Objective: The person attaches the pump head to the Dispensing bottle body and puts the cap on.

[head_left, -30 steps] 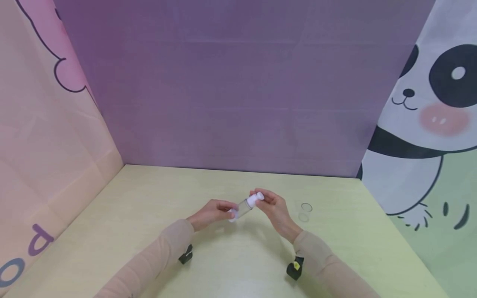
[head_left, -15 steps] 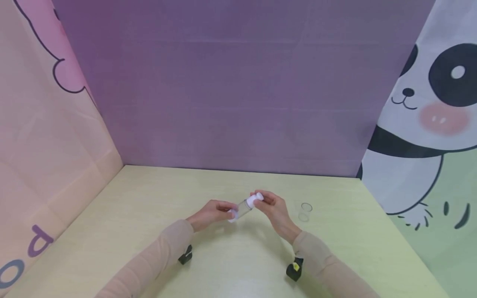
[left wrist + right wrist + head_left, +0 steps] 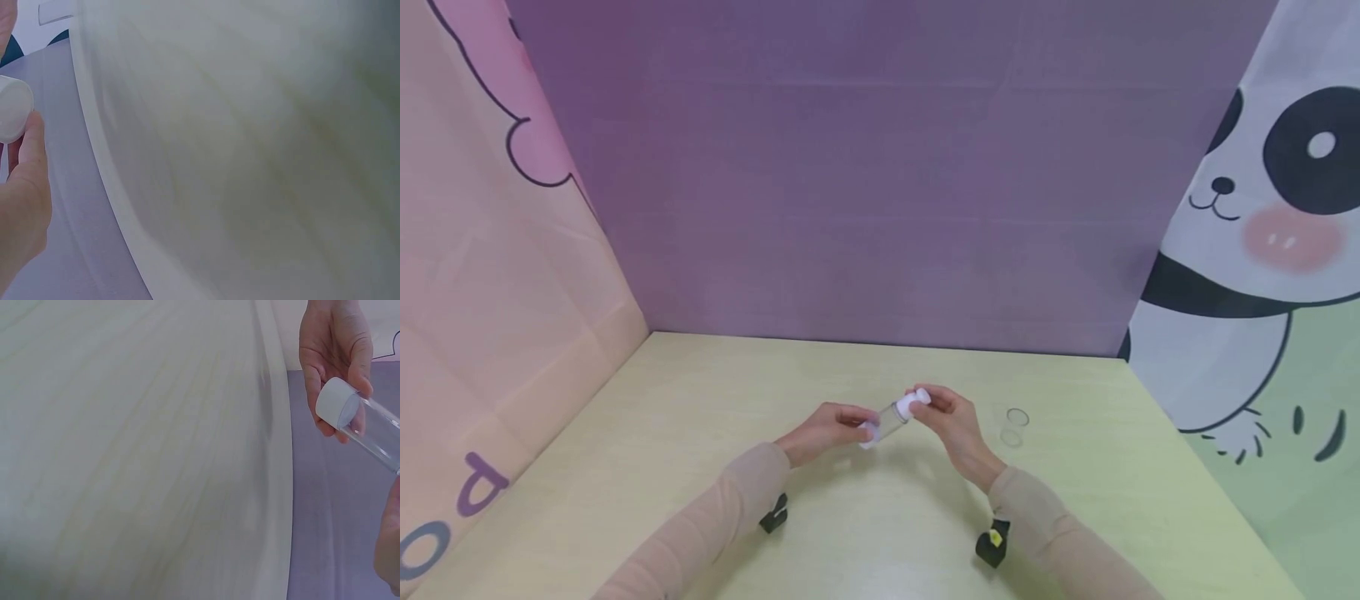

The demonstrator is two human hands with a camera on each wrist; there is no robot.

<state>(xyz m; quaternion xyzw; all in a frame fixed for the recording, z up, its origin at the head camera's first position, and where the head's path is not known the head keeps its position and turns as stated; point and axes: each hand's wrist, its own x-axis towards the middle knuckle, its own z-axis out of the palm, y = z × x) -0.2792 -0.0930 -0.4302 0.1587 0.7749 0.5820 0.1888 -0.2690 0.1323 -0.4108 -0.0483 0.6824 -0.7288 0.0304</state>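
Note:
Above the table, a small clear bottle (image 3: 891, 421) with a white part at each end is held tilted between two hands, its right end higher. The left hand (image 3: 826, 431) pinches the white lower end (image 3: 868, 434) between thumb and fingers. At the upper end, the right hand (image 3: 953, 423) grips the white top (image 3: 913, 403), which narrows to a small knob. In the right wrist view the clear wall (image 3: 379, 432) looks see-through, with the left hand's fingers around the white end (image 3: 337, 403). The left wrist view shows a round white end (image 3: 15, 109) near the fingers.
Two thin ring outlines, a dark ring (image 3: 1017, 417) and a paler ring (image 3: 1011, 437), lie on the pale wooden table (image 3: 715, 375) right of the right hand. A purple cloth (image 3: 880, 183) hangs behind; printed cloths flank both sides. Black devices hang below both wrists.
The right hand and the bottle's white top have shifted down very slightly. Both hands otherwise keep their hold.

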